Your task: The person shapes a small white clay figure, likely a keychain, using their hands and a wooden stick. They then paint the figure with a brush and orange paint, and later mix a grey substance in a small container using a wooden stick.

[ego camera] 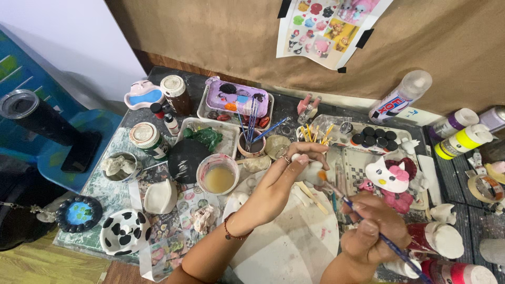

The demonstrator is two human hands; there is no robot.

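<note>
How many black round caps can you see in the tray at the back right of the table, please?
7 black caps show, clustered in two rows in the clear tray behind the cat-shaped figure, beyond the right hand holding the paintbrush. Others may be hidden.

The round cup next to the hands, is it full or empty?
Partly full: the round cup holds cloudy yellowish-brown water below its rim.

Small white figurine point(314, 171), brush-tip point(322, 176) touching

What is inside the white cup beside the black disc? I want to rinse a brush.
The white cup holds murky yellowish-brown liquid. The cloudy liquid hides its bottom.
</note>
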